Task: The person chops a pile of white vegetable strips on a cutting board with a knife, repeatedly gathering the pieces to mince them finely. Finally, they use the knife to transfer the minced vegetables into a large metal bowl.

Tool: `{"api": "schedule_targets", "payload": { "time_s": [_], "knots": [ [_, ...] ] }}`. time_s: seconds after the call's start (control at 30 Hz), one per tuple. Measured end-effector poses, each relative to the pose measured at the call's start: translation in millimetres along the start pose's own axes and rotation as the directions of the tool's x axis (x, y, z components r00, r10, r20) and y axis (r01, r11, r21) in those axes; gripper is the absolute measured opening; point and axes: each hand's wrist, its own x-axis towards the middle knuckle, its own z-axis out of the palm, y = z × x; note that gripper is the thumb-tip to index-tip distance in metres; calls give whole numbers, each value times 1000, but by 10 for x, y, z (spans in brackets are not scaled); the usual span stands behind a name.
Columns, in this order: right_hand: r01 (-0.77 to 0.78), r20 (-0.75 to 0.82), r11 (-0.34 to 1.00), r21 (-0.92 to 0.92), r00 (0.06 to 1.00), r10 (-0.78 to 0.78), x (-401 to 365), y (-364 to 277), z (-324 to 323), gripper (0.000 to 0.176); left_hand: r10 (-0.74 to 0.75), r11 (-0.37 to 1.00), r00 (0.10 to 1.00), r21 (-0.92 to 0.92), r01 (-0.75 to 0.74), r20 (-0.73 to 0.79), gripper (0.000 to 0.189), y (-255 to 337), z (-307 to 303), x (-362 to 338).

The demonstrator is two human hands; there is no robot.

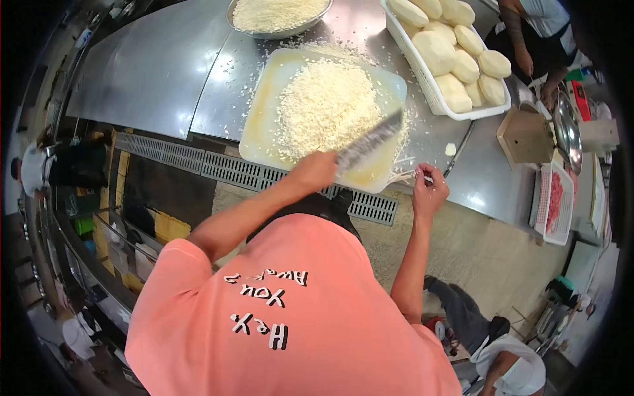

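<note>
My left hand (316,170) is closed around the handle of a broad-bladed kitchen knife (371,138). White bits cling to its motion-blurred blade, which is over the right side of a pale cutting board (259,135). A large heap of finely chopped pale-yellow vegetable (327,105) covers much of the board. Off the board's near right corner, my right hand (430,188) has its fingers curled together, with white specks on them. What they hold, if anything, cannot be made out. A few thin pale strips (401,175) lie between that hand and the board.
A metal bowl (277,34) of chopped vegetable stands at the back. White basket (422,86) holds several peeled, pale round vegetables (436,53). Scraps litter the steel table (152,72). At right are a red-filled basket (543,198) and another person's arm (522,53). People appear behind.
</note>
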Motion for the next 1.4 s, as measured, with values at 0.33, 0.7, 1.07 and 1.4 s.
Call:
{"api": "schedule_targets", "payload": {
  "time_s": [0.33,0.7,1.07,1.4],
  "knots": [
    [-144,-72,989,-27,987,142,-81,293,-144,7,91,991,981,78,-105,171,28,-261,-661,-407],
    [-89,-31,996,9,996,89,1,148,67,7,149,873,985,480,-88,-91,21,-513,-1584,13],
    [-28,-3,999,22,1000,28,-70,-74,193,7,104,893,992,445,-63,-69,8,-439,-1410,73],
    [-58,-71,998,13,996,59,-235,110,150,8,57,915,989,403,3,-138,20,-546,-1485,121]
  ]
}}
